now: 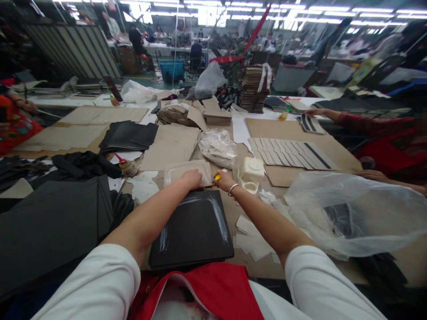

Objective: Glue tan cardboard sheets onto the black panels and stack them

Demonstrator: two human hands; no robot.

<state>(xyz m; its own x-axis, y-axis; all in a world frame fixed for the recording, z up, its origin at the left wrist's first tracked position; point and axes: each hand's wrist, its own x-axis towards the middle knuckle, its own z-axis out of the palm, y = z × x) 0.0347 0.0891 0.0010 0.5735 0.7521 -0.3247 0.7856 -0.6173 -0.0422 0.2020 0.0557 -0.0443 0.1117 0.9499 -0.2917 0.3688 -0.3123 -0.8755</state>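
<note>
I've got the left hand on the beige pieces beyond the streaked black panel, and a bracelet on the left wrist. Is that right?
One slip: the bracelet is on the wrist of the right hand, as the head view shows. The left hand is indeed on the beige pieces, beyond the streaked black panel.

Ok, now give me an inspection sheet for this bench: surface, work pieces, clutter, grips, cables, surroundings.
Surface: brown-covered table, crowded.
Job's things: black panel stack, white streaks along three sides; beige panels just beyond; cream plastic container to their right.
Clutter: white scraps and large clear plastic bag to the right, red-tipped bottle to the left.
Grips: left grip on the beige panels; right grip holds a yellow object, mostly hidden.
Cables: nothing seen on the table.
Surroundings: co-worker's hand on striped panels, right; overhead lights; blurred people behind.
</note>
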